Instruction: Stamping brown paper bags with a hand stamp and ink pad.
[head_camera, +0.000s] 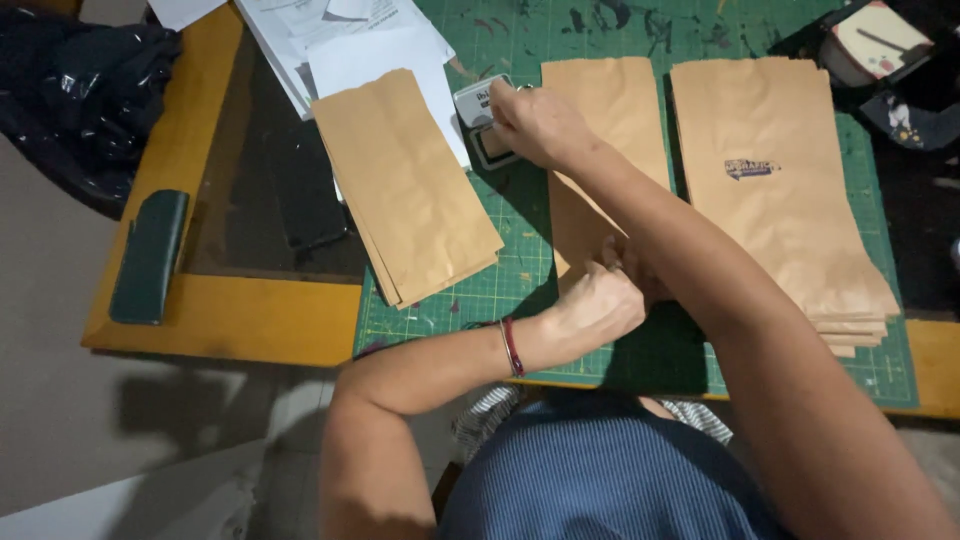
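We are working over the green mat (520, 290). Our right hand (535, 122) is reaching to the mat's far edge, fingers closed on a stamp (478, 104) that is pressing into the ink pad (492, 145) there. Our left hand (600, 300) is lying fisted on the near end of the middle bag (610, 110), pinning it flat on the mat. A stack of bags (405, 180) is overhanging the mat's left edge; the stamped stack (775, 180) is lying on its right side. All bags are lying flat, their contents hidden.
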